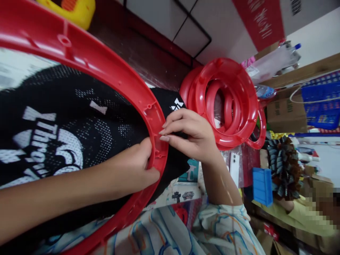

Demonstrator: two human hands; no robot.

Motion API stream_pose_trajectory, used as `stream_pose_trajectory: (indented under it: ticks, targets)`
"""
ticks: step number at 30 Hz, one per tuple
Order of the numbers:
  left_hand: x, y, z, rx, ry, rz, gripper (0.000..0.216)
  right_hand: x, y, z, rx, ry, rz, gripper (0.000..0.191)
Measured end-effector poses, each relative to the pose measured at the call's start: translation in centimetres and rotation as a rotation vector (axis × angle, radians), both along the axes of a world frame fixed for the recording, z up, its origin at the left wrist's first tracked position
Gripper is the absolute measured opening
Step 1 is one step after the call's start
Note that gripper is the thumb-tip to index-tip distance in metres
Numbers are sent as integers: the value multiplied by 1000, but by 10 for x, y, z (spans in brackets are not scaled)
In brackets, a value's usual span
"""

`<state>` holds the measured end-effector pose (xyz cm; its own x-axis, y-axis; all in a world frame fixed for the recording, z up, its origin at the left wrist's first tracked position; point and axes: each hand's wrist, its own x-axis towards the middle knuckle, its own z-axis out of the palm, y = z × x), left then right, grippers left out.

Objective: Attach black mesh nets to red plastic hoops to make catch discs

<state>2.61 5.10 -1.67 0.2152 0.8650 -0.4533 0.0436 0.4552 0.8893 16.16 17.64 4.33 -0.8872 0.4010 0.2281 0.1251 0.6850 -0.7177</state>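
Observation:
A large red plastic ring (124,76), its ribbed channel side facing me, reaches across the left half of the view. Black mesh fabric (106,124) with white printed lettering lies behind it and shows through its opening. My left hand (138,159) is closed on the ring's inner edge, the thumb over the rim and the other fingers partly hidden. From the other side my right hand (190,132) reaches the ring's channel, its fingertips drawn together in a pinch against the plastic. Whether something small sits between those fingertips is hidden.
Several red rings (225,138) are stacked beyond my right hand. A white phone (234,168) lies near my right forearm. Further right are a blue bin (262,186), cardboard boxes (287,115) and a person in yellow (300,216). A yellow object (79,14) stands at the upper left.

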Motion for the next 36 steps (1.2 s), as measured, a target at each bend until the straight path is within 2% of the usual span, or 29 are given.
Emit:
stream_pose_trajectory:
  ticks: [7, 13, 24, 31, 36]
  targets:
    - [2, 5, -5, 93, 10, -57, 31, -14, 4, -3, -159, -77, -108, 8]
    - [2, 5, -3, 93, -8, -98, 29, -16, 7, -1, -226, -135, -91, 12]
    - [0, 7, -3, 109, -4, -110, 27, -14, 13, -8, -4, -49, 14, 4]
    - [2, 8, 0, 140, -55, -103, 28, -15, 14, -3, 46, -10, 117, 33]
    - [4, 9, -2, 158, -112, -87, 26, -8, 20, 11, 18, -83, 246, 31]
